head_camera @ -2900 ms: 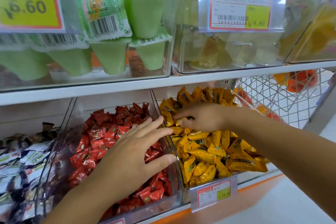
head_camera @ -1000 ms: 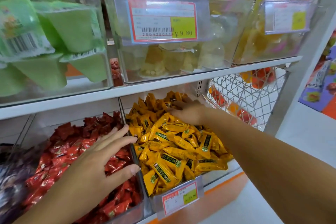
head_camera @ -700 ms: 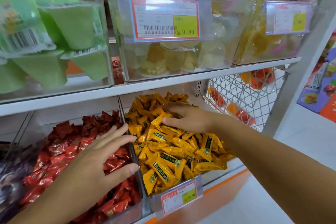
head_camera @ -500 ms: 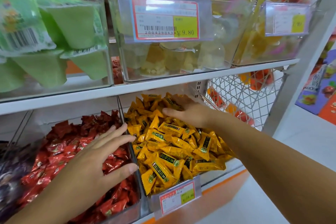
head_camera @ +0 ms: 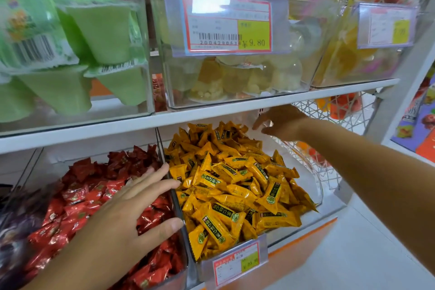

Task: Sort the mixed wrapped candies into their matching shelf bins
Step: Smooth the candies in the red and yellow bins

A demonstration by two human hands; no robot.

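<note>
Yellow wrapped candies point(head_camera: 235, 183) fill a clear bin point(head_camera: 313, 179) on the lower shelf. To its left, red wrapped candies point(head_camera: 94, 193) fill the neighbouring clear bin point(head_camera: 181, 216). My left hand point(head_camera: 131, 209) lies flat with fingers spread over the red candies, fingertips at the divider between the two bins. My right hand point(head_camera: 280, 122) hovers above the back right corner of the yellow bin, fingers loosely spread, holding nothing that I can see.
Above, clear bins hold green jelly cups point(head_camera: 70, 54) and pale jelly cups point(head_camera: 235, 77) behind a price tag point(head_camera: 228, 23). A white wire basket point(head_camera: 329, 129) sits right of the yellow bin. Dark wrapped candies point(head_camera: 14, 231) lie at far left. A white shelf board point(head_camera: 188, 115) overhangs the lower bins.
My right hand lifted off the yellow candy pile and moved up and right to the bin's back corner. My left hand stayed over the red candies.
</note>
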